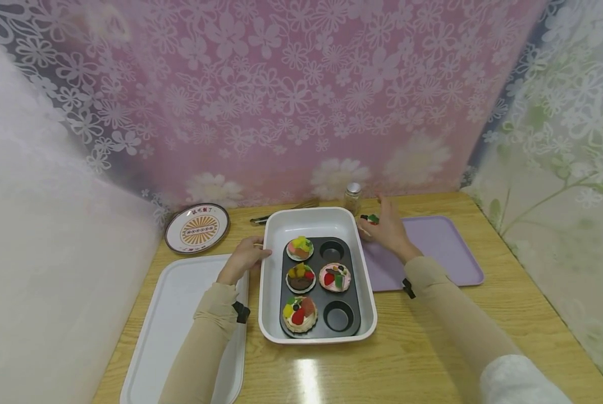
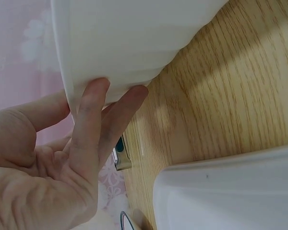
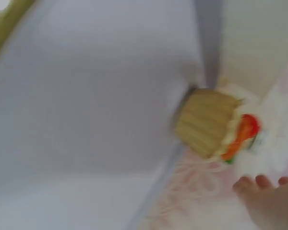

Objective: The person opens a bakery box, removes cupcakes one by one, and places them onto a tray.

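Note:
My left hand (image 1: 246,259) grips the left side of a deep white tray (image 1: 268,303), with fingertips against its outer wall in the left wrist view. Inside stands a dark muffin tin (image 1: 323,331). Several toy fruit tarts sit in it, among them a pink-cream tart (image 1: 334,277) and a chocolate one (image 1: 300,282); two cups are bare. Beyond the tray's right rim, my right hand (image 1: 389,231) reaches over another tart (image 1: 370,219). The right wrist view, blurred, shows this tart's ribbed tan shell (image 3: 206,122) at the lavender tray's corner, apart from my loosely spread fingers (image 3: 261,184).
The lavender tray (image 1: 443,247) lies to the right, a flat white tray (image 1: 180,303) to the left. Behind them are a patterned plate (image 1: 180,241) leaning back, metal tongs (image 1: 259,221) and a glass shaker (image 1: 352,201). Floral curtains (image 1: 301,112) stand close around the table.

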The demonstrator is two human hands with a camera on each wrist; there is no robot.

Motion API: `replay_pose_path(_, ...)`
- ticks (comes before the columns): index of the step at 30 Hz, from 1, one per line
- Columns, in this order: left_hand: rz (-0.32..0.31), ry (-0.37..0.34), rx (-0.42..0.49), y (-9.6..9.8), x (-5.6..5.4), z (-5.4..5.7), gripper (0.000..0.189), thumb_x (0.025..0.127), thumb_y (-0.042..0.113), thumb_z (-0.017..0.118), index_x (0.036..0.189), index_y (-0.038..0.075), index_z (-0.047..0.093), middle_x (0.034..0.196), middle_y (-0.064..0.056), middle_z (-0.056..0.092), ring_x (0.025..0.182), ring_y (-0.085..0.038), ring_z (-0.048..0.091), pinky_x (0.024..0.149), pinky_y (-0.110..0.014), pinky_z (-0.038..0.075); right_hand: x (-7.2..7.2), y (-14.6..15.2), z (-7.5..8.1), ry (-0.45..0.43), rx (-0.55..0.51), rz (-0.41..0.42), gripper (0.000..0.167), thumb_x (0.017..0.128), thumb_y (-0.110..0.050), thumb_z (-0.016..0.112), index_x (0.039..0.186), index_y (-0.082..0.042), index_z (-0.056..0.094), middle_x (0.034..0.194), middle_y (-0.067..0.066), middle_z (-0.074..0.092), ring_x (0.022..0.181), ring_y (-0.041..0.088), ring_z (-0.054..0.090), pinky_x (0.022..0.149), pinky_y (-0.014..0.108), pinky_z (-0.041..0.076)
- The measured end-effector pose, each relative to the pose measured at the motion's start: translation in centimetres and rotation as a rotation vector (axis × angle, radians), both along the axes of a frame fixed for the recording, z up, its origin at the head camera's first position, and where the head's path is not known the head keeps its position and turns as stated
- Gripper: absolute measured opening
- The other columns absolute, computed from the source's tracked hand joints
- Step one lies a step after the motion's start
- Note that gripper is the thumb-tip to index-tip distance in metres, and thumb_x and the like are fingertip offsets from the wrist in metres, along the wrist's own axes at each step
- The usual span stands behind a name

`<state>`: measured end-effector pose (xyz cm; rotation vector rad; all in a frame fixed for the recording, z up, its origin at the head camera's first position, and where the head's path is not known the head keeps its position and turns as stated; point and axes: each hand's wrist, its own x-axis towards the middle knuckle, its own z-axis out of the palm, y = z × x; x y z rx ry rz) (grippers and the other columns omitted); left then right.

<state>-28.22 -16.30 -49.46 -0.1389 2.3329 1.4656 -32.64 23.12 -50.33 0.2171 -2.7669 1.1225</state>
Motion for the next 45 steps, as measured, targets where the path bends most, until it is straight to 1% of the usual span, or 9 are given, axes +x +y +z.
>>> replay_pose_path(4, -0.012, -0.006, 0.019, 0.0, 0.1, 0.1, 0.047, 0.106, 0.013, 0.061, 0.151, 0.001, 0.051, 0.142, -0.025, 0.062, 0.123, -0.037, 0.070, 0.091, -0.040, 0.063, 1.8, -1.3, 1.7, 0.016, -0.049, 0.186, 0.087, 0.098, -0.029, 0.075, 0.164, -0.002, 0.024, 0.161, 0.031, 0.037, 0.145, 0.051, 0.043, 0.116, 0.069, 0.041)
replay_pose_path(7, -0.016, -0.006, 0.031, -0.1, 0.2, 0.2, 0.047, 0.107, 0.013, 0.061, 0.151, 0.001, 0.051, 0.142, -0.025, 0.063, 0.122, -0.038, 0.070, 0.090, -0.040, 0.063, 3.5, -2.5, 2.5, -0.054, -0.077, 0.339, 0.085, 0.098, -0.028, 0.076, 0.163, -0.003, 0.027, 0.161, 0.029, 0.037, 0.143, 0.049, 0.047, 0.115, 0.067, 0.043)
replay_pose_path(10, -0.017, -0.007, 0.032, -0.2, 0.1, 0.3, 0.047, 0.107, 0.014, 0.061, 0.150, 0.001, 0.051, 0.142, -0.025, 0.063, 0.121, -0.038, 0.070, 0.089, -0.039, 0.063, 5.1, -3.5, 2.8, -0.110, -0.001, 0.454, 0.085, 0.097, -0.030, 0.079, 0.162, -0.004, 0.031, 0.161, 0.026, 0.040, 0.142, 0.047, 0.051, 0.115, 0.065, 0.045)
replay_pose_path(15, -0.023, -0.008, 0.031, -0.2, 0.2, 0.2, 0.048, 0.107, 0.015, 0.061, 0.151, 0.002, 0.051, 0.143, -0.025, 0.063, 0.122, -0.038, 0.070, 0.089, -0.039, 0.062, 7.1, -4.9, 3.0, -0.146, 0.237, 0.606, 0.084, 0.095, -0.040, 0.080, 0.159, -0.005, 0.038, 0.158, 0.019, 0.049, 0.145, 0.037, 0.051, 0.118, 0.057, 0.045)
replay_pose_path(21, -0.028, -0.011, 0.042, -0.1, 0.3, 0.3, 0.047, 0.107, 0.014, 0.061, 0.151, 0.002, 0.051, 0.144, -0.026, 0.062, 0.122, -0.039, 0.070, 0.089, -0.039, 0.063, 8.4, -5.6, 3.0, -0.220, 0.333, 0.675, 0.087, 0.093, -0.045, 0.081, 0.161, -0.009, 0.040, 0.164, 0.011, 0.046, 0.147, 0.029, 0.050, 0.121, 0.053, 0.043)
replay_pose_path(24, -0.022, -0.013, 0.040, -0.1, 0.2, 0.2, 0.047, 0.107, 0.014, 0.061, 0.152, 0.002, 0.051, 0.145, -0.026, 0.062, 0.123, -0.039, 0.070, 0.090, -0.040, 0.063, 8.5, -5.7, 2.7, -0.212, 0.348, 0.711, 0.083, 0.093, -0.043, 0.080, 0.159, -0.010, 0.043, 0.159, 0.008, 0.050, 0.121, 0.017, 0.064, 0.109, 0.044, 0.052)
replay_pose_path(28, -0.013, -0.021, 0.035, -0.2, 0.1, 0.1, 0.048, 0.107, 0.014, 0.061, 0.152, 0.002, 0.050, 0.145, -0.026, 0.061, 0.124, -0.038, 0.069, 0.093, -0.041, 0.063, 8.4, -5.7, 2.3, -0.192, 0.324, 0.763, 0.072, 0.094, -0.036, 0.081, 0.154, -0.010, 0.051, 0.149, 0.005, 0.056, 0.086, 0.001, 0.061, 0.087, 0.030, 0.055)
replay_pose_path(37, -0.008, -0.022, 0.048, -0.2, 0.3, 0.2, 0.044, 0.107, 0.013, 0.062, 0.147, 0.000, 0.053, 0.145, -0.027, 0.062, 0.124, -0.038, 0.069, 0.093, -0.040, 0.063, 8.8, -5.8, 2.0, -0.237, 0.320, 0.794, 0.072, 0.091, -0.023, 0.085, 0.153, -0.008, 0.051, 0.149, 0.010, 0.053, 0.083, -0.005, 0.064, 0.082, 0.022, 0.057)
replay_pose_path(45, -0.008, -0.021, 0.062, -0.1, 0.6, 0.1, 0.048, 0.107, 0.014, 0.061, 0.151, 0.000, 0.050, 0.144, -0.026, 0.062, 0.121, -0.039, 0.070, 0.088, -0.039, 0.063, 8.7, -5.7, 1.5, -0.153, 0.367, 0.785, 0.066, 0.091, -0.024, 0.086, 0.148, -0.012, 0.055, 0.141, 0.006, 0.058, 0.084, -0.005, 0.063, 0.085, 0.026, 0.057)
